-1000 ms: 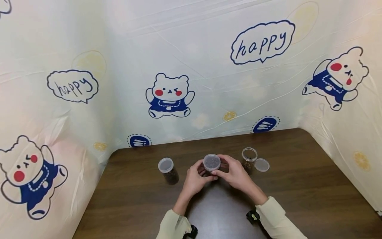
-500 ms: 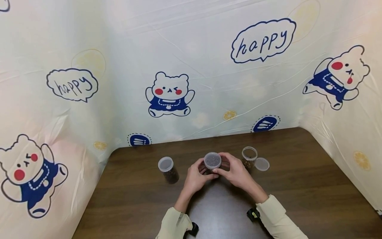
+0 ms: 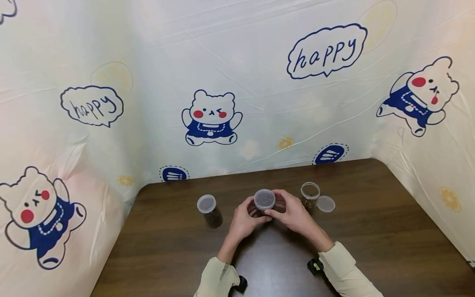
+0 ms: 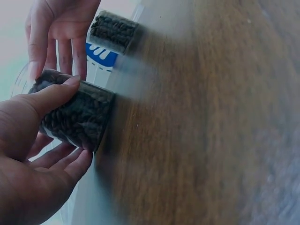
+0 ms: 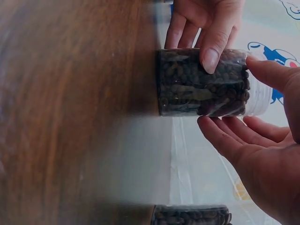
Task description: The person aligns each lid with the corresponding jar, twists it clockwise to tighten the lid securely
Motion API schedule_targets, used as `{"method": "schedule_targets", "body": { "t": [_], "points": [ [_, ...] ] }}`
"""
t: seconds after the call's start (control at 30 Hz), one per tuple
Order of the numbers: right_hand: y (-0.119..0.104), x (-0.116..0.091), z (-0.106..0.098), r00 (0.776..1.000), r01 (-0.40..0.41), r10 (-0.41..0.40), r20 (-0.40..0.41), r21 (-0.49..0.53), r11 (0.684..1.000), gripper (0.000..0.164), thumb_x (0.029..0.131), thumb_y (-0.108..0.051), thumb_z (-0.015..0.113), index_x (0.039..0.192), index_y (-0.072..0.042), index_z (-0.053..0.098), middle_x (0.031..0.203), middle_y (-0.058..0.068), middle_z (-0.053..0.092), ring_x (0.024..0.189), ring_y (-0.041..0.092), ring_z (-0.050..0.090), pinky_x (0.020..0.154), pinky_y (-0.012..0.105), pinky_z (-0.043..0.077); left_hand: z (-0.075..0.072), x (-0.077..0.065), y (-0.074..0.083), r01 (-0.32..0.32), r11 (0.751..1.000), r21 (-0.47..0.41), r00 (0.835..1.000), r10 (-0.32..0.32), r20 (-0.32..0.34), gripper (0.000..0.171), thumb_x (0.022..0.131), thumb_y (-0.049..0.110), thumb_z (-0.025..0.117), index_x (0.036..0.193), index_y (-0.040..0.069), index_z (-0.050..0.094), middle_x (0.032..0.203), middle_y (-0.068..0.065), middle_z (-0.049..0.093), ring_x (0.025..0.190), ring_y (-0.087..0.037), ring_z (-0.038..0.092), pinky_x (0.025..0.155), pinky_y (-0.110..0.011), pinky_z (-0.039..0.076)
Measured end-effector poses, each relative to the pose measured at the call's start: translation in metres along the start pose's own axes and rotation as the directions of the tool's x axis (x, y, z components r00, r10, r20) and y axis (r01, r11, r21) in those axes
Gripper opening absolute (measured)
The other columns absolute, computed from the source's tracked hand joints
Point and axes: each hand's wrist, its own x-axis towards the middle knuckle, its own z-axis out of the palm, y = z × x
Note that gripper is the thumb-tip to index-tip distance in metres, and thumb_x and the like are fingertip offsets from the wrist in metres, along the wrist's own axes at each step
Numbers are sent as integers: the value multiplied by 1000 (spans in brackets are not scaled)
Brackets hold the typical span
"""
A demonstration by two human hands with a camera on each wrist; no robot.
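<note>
A clear jar of dark coffee beans [image 5: 201,86] stands upright on the table between my hands, with a translucent lid [image 3: 264,199] on its top. My left hand [image 3: 243,222] grips the jar's body, thumb on the near side and fingers curled around the far side, as the left wrist view shows. Higher up, my right hand [image 3: 293,214] holds the same jar close below the lid, its thumb and fingers on opposite sides. In the right wrist view the jar's base meets the table.
Left of my hands stands another lidded jar of beans [image 3: 212,216]. Behind my right hand is an uncapped jar [image 3: 309,201], partly filled, with a loose lid [image 3: 326,204] lying beside it. A printed curtain [image 3: 256,86] borders the brown table [image 3: 163,247] at the back and sides.
</note>
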Motion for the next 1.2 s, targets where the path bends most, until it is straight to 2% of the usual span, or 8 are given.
{"method": "schedule_targets", "body": {
  "t": [0.33,0.5,0.6,0.77,0.93,1.2],
  "points": [
    [-6,0,-5,999,13,-15,-34,-54,998,67,88,-14,86,144,-1,52,138,20,65,127,35,67,101,46,59,3,-1,9,-2,999,35,999,4,-45,76,78,15,95,143,7,56,138,-16,67,130,-31,67,108,-42,56],
    [-11,-3,-10,998,40,-44,-36,-111,993,70,87,-17,88,145,-2,52,137,19,64,124,35,67,98,46,60,2,-4,18,-25,992,128,996,35,-77,82,77,23,96,146,10,54,134,-13,67,124,-29,68,103,-47,58],
    [-17,-5,-13,997,64,-70,-34,-148,987,71,87,-19,88,145,-3,52,136,18,64,123,35,67,97,47,61,2,-7,27,-58,977,207,991,81,-106,85,76,27,96,147,11,52,134,-12,64,124,-29,66,102,-49,56],
    [-30,-9,-21,991,120,-129,-33,-191,974,68,88,-21,88,144,-3,54,136,17,62,123,34,65,98,47,60,3,-12,45,-126,949,289,974,173,-143,86,76,23,96,149,13,52,138,-11,61,128,-29,62,105,-50,53],
    [-41,-14,-31,986,155,-166,-34,-208,966,65,89,-22,86,143,-5,54,136,16,62,120,33,66,95,47,61,4,-16,64,-199,927,319,957,254,-142,82,76,19,95,147,14,55,141,-11,60,125,-31,64,104,-50,54],
    [-53,-20,-53,972,194,-222,-80,-264,945,64,89,-19,86,143,-7,55,135,11,62,111,25,69,90,45,63,6,-19,85,-275,896,349,937,331,-112,79,78,25,95,146,14,55,147,-12,57,123,-33,66,99,-49,58]
  ]
}}
